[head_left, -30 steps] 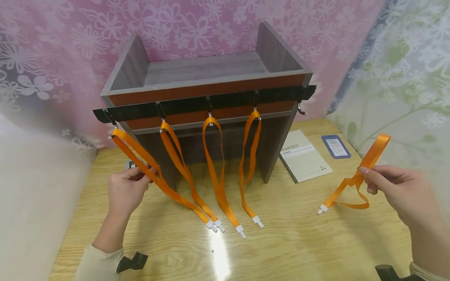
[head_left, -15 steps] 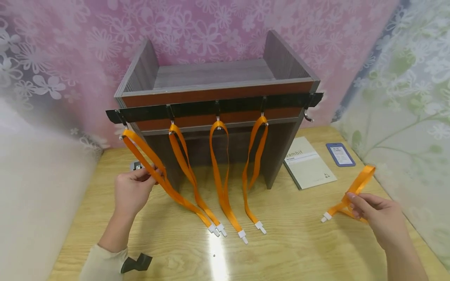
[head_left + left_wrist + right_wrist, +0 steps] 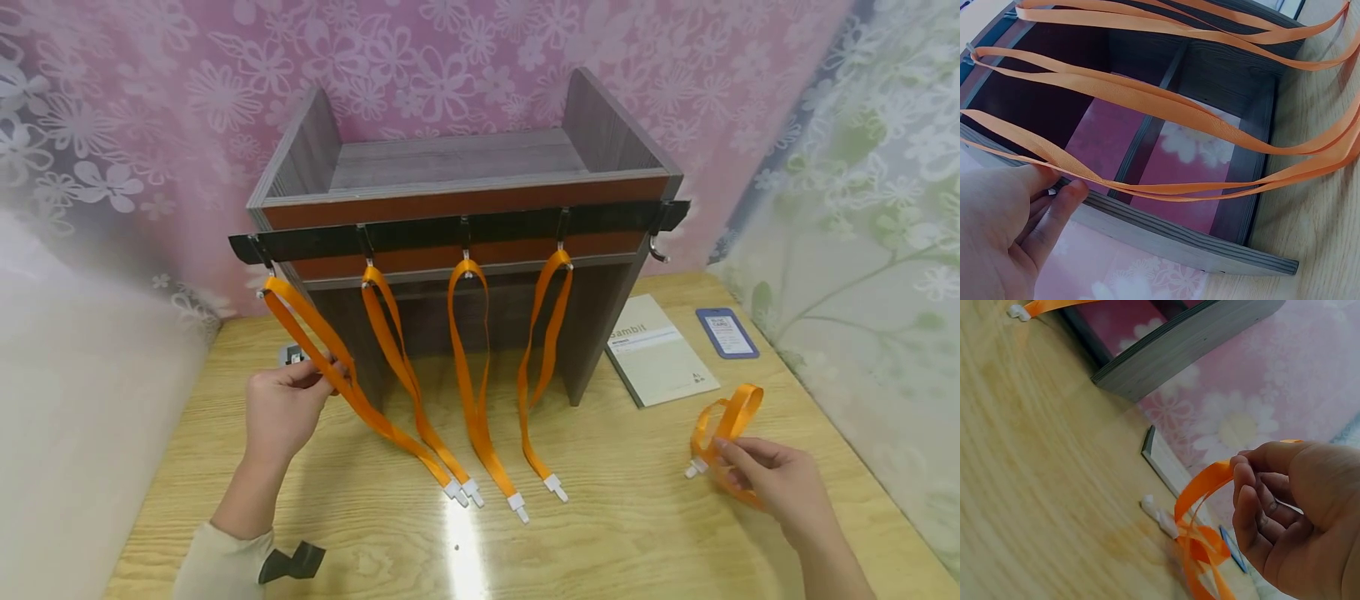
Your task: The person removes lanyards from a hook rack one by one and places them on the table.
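Orange lanyards with white clips hang from hooks along a black strip (image 3: 420, 232) on a grey wooden shelf unit (image 3: 465, 158). My left hand (image 3: 281, 412) pinches the leftmost lanyard (image 3: 386, 429) partway down one side of its loop; the left wrist view shows thumb and forefinger at the strap (image 3: 1179, 187). Off to the right, my right hand (image 3: 776, 487) holds a loose lanyard (image 3: 744, 407) between thumb and fingers. Its loop stands up above the fingertips, and its white clip (image 3: 696, 467) lies just left of them, low over the table.
A bare metal hook (image 3: 658, 250) is at the strip's right end. Beneath it on the wooden table (image 3: 600, 533) lie a pale notebook (image 3: 663, 350) and a blue badge holder (image 3: 727, 333). A small grey object (image 3: 291, 353) shows behind my left hand.
My right hand has come down and leftward with the loose lanyard, whose loop now bunches nearer the table. My left hand keeps its hold, and the head view has shifted slightly.
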